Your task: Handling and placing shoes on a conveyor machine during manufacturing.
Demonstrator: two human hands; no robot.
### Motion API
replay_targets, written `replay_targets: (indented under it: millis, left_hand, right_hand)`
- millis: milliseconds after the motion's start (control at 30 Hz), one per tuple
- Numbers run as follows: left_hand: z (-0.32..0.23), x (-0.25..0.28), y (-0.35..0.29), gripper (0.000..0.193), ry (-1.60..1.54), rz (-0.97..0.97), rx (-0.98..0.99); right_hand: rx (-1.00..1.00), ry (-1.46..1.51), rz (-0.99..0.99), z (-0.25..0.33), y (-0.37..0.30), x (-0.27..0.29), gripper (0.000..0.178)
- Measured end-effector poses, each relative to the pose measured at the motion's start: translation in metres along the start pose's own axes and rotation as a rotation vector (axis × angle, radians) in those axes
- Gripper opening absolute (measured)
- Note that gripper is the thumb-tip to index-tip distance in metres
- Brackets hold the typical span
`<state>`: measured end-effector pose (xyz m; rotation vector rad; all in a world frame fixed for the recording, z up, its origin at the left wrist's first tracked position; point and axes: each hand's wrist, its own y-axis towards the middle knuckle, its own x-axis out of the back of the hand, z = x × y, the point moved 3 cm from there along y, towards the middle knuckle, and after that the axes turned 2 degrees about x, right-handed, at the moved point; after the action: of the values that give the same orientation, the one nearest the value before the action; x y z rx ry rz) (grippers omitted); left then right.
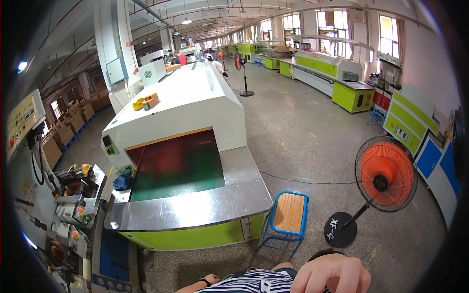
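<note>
My right hand [334, 274] is raised large at the bottom right, its fingers curled with the knuckles showing. Whatever lies inside those fingers, if anything, is hidden. Just behind it is a dark curved edge [326, 254] that I cannot make out. At the bottom edge my left wrist wears a dark band [210, 279] beside my striped shirt; the fingers of that hand are cut off from view. In front of me stands a long white conveyor machine [185, 117] with a green belt [181, 183] under its opening. A blue-framed stool [289, 213] is the nearest thing beyond my right hand.
A standing fan [386, 175] is at the right, its cable [312, 182] across the floor. Blue gloves [122, 183] and tape rolls [146, 101] lie on the machine. Bench equipment [73, 210] lines the left; other people [182, 59] are far back.
</note>
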<state>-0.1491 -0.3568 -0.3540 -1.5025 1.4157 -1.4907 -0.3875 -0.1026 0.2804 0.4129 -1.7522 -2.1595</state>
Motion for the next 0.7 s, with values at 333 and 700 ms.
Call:
replay_targets:
  millis: [333, 700]
  left_hand:
    - [0.001, 0.0, 0.001, 0.046, 0.009, -0.027, -0.031]
    - [-0.001, -0.001, -0.002, 0.046, 0.007, -0.032, 0.013]
  right_hand:
    - [-0.001, 0.034, 0.017, 0.001, -0.003, -0.006, 0.01]
    - [-0.02, 0.065, 0.202, 0.002, -0.001, 0.004, 0.013]
